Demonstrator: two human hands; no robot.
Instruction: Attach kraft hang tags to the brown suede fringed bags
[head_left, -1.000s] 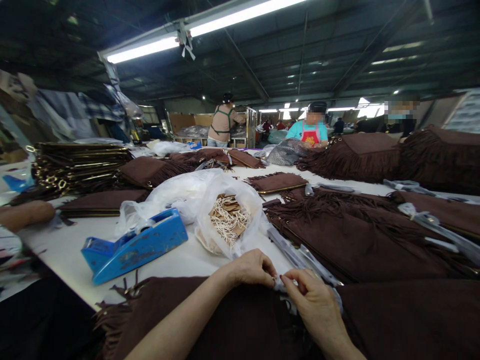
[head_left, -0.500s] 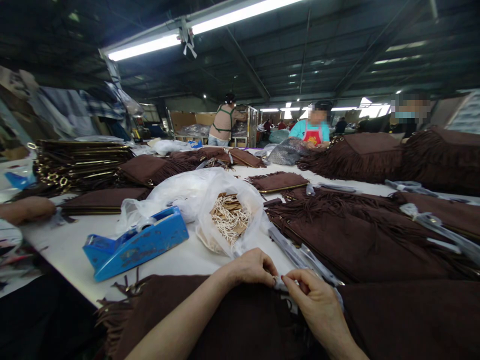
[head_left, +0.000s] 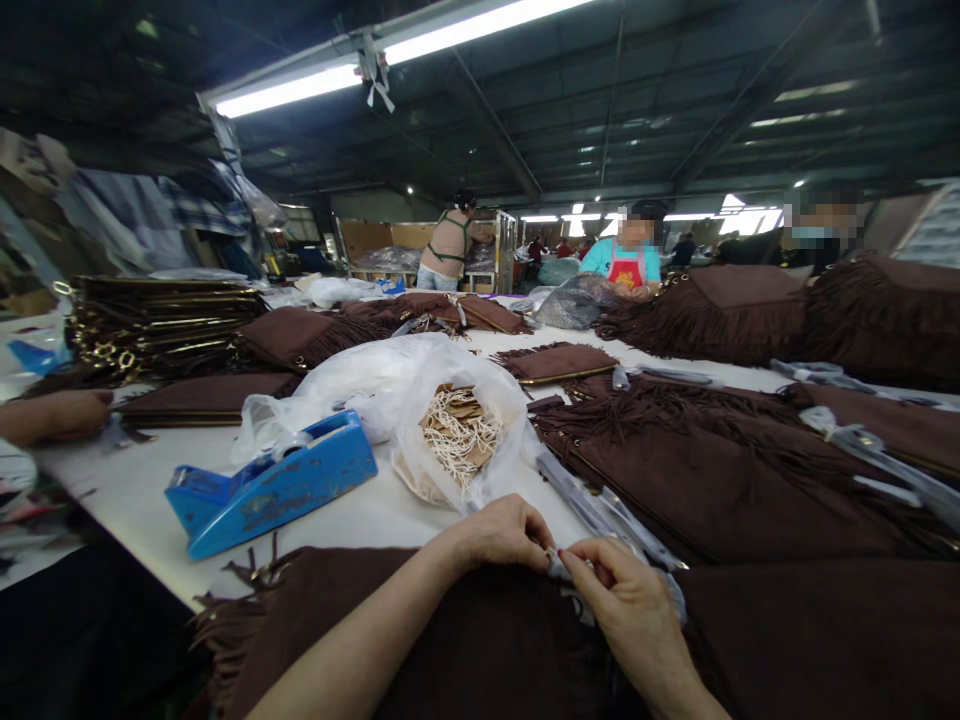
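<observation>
Just above a dark brown fringed suede bag (head_left: pixel 360 610), both hands meet in a pinch. My left hand (head_left: pixel 510 532) has thumb and fingers closed on one side of a small piece of clear plastic wrap (head_left: pixel 559 566). From the other side, my right hand (head_left: pixel 626 590) pinches the same wrap between thumb and forefinger. The fingers hide most of what lies between them. Beyond the hands stands an open white plastic bag (head_left: pixel 506 400) full of brown paper tags (head_left: pixel 459 405) with white strings (head_left: pixel 457 450).
A blue tape dispenser (head_left: pixel 292 490) stands at left on the white table (head_left: pixel 142 500). More brown bags (head_left: pixel 720 470) lie at right, and a stack (head_left: pixel 165 320) sits back left. Another person's hand (head_left: pixel 64 415) reaches in from the left. Co-workers (head_left: pixel 626 260) stand beyond.
My right hand has shifted very slightly left, closer to the left fingertips. The other person's hand at left has moved a little. The person at the back crates leans differently.
</observation>
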